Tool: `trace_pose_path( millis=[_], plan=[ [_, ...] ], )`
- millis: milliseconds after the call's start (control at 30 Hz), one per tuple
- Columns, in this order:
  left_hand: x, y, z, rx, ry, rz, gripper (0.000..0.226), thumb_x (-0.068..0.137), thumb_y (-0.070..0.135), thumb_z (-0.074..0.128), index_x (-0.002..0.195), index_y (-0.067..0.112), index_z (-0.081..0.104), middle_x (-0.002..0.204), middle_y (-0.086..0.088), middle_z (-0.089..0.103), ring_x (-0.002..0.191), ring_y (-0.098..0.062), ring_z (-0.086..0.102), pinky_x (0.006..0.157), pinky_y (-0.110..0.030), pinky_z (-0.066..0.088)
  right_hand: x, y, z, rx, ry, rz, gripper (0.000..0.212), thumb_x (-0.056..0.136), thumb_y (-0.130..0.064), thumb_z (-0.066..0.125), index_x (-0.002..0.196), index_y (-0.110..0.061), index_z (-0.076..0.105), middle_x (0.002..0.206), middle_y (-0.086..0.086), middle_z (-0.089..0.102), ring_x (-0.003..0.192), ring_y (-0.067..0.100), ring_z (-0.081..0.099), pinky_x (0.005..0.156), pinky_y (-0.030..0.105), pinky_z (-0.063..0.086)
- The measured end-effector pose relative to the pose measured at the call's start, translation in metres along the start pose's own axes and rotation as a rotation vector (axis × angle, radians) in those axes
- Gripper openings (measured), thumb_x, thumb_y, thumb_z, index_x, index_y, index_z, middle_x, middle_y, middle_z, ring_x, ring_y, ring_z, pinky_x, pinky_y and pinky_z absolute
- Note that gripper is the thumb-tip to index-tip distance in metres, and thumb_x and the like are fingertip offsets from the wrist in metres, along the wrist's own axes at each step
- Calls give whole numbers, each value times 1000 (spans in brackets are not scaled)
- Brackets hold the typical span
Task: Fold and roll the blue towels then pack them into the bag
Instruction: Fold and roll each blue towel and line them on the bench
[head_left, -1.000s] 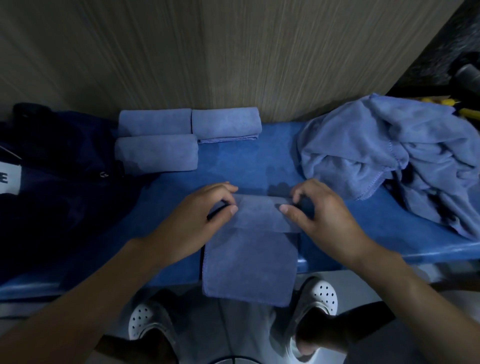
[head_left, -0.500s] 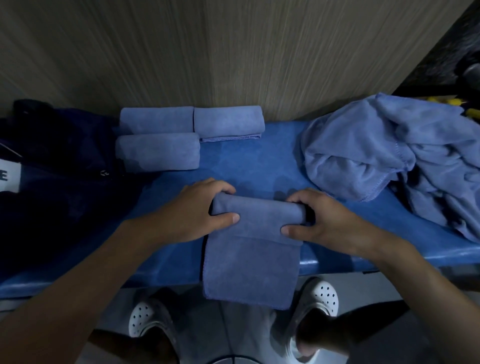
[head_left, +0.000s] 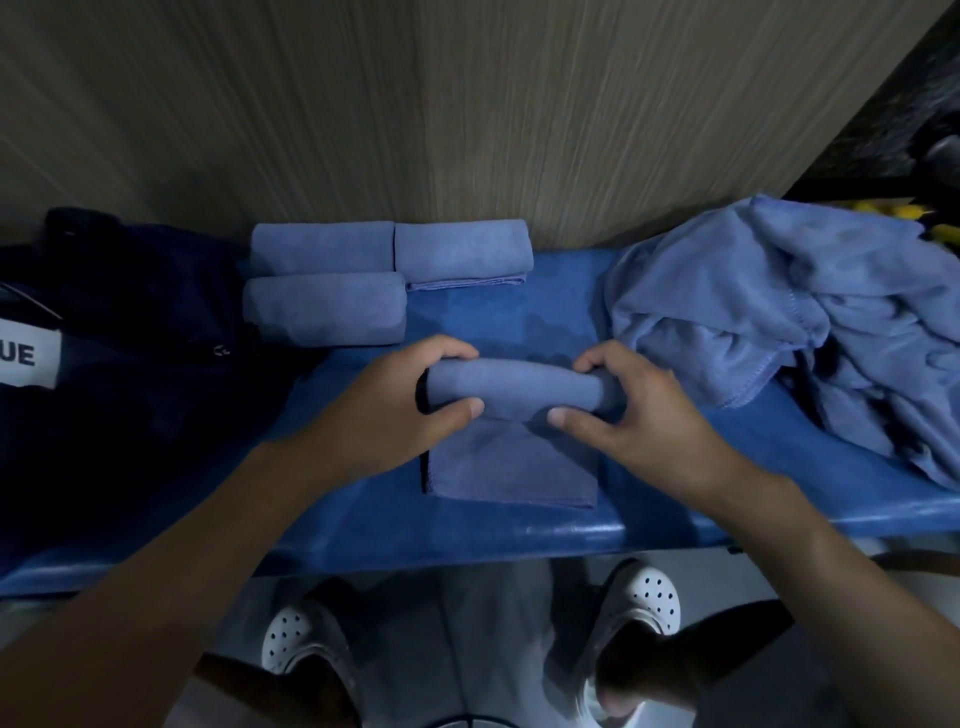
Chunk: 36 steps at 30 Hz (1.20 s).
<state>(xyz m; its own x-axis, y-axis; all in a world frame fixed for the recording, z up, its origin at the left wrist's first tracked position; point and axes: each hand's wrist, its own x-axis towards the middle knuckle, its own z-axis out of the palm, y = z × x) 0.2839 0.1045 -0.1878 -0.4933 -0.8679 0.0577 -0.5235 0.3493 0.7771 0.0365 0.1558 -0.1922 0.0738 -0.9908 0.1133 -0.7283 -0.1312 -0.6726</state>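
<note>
A folded blue towel (head_left: 511, 467) lies on the blue bench (head_left: 467, 530), its far end wound into a roll (head_left: 519, 387). My left hand (head_left: 395, 410) grips the roll's left end, and my right hand (head_left: 639, 415) grips its right end. The flat tail of the towel stretches toward me and stops short of the bench edge. Three rolled blue towels (head_left: 324, 312) lie at the back left near the wall. A dark navy bag (head_left: 119, 364) with a white label sits at the left. A heap of loose blue towels (head_left: 789, 322) fills the right.
A wood-grain wall (head_left: 415, 114) stands right behind the bench. Below the front edge of the bench are my two white perforated shoes (head_left: 644, 603) on a pale floor. Something yellow (head_left: 904, 213) shows behind the heap at far right.
The roll has grown thicker and moved away from me along the bench. The towel's tail, which hung over the front edge, now lies wholly on the bench. Both hands keep their hold.
</note>
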Motion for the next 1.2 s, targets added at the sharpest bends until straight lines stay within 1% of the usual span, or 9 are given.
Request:
trace_pose_path(
  millis=[233, 367, 467, 633, 767, 833, 967, 1067, 1200],
  plan=[
    [-14, -4, 5, -41, 51, 9, 21, 98, 20, 54, 113, 19, 67, 111, 12, 61, 106, -2, 59, 90, -12, 41, -18, -4, 1, 117, 52, -63, 18, 95, -30, 51, 94, -18, 65, 90, -7, 62, 87, 3, 56, 77, 10, 39],
    [-18, -10, 11, 47, -2, 13, 34, 90, 37, 52, 115, 20, 67, 116, 19, 52, 111, -1, 54, 94, -14, 37, -24, -1, 5, 81, 44, -41, 17, 93, -23, 60, 104, -13, 68, 100, -4, 59, 93, 4, 54, 81, 6, 37],
    [-23, -9, 10, 75, -83, -36, 47, 85, 50, 50, 124, 26, 60, 121, 20, 53, 116, 4, 49, 99, -16, 34, -31, 1, 3, 47, -79, 54, 34, 90, -34, 61, 117, -13, 65, 104, -6, 58, 100, 10, 54, 83, 9, 37],
    [-30, -5, 3, 142, -193, -127, 69, 76, 56, 57, 138, 28, 49, 128, 20, 49, 116, 1, 46, 98, -18, 35, -40, 0, -5, -51, -288, 99, 66, 80, -57, 53, 135, -20, 52, 121, 0, 58, 115, 17, 48, 101, 28, 38],
    [-31, 0, -3, 135, -262, -156, 46, 81, 42, 75, 120, 32, 54, 116, 20, 55, 104, 6, 53, 88, -13, 40, -39, 0, -7, -69, -363, 132, 86, 71, -73, 60, 139, -23, 47, 126, -4, 54, 120, 13, 45, 105, 33, 37],
    [-31, 1, -3, 136, -254, -160, 31, 79, 38, 78, 102, 31, 58, 98, 18, 60, 89, 7, 57, 74, -12, 43, -38, 0, -6, -80, -368, 123, 82, 67, -75, 63, 131, -24, 54, 113, -6, 59, 108, 11, 50, 97, 31, 42],
    [-31, 5, -7, 81, -234, -164, 29, 74, 37, 81, 89, 30, 57, 80, 21, 61, 70, 2, 58, 62, -18, 45, -39, -7, -7, 41, -291, 162, 43, 72, -43, 80, 101, -19, 60, 83, -9, 61, 76, 5, 57, 71, 25, 49],
    [-28, 7, -9, 12, -191, -156, 30, 75, 31, 82, 90, 27, 56, 79, 13, 61, 68, 0, 56, 59, -20, 46, -37, -10, -7, 182, -245, 196, 36, 75, -38, 80, 95, -23, 53, 80, -5, 61, 72, 8, 57, 68, 31, 50],
    [-21, 13, -10, -275, -76, -235, 32, 78, 28, 78, 99, 20, 55, 83, 11, 63, 73, -3, 60, 61, -21, 52, -27, -19, -6, 523, -121, 315, 37, 80, -23, 77, 106, -17, 50, 93, 1, 63, 81, 9, 63, 70, 28, 56]
  ],
)
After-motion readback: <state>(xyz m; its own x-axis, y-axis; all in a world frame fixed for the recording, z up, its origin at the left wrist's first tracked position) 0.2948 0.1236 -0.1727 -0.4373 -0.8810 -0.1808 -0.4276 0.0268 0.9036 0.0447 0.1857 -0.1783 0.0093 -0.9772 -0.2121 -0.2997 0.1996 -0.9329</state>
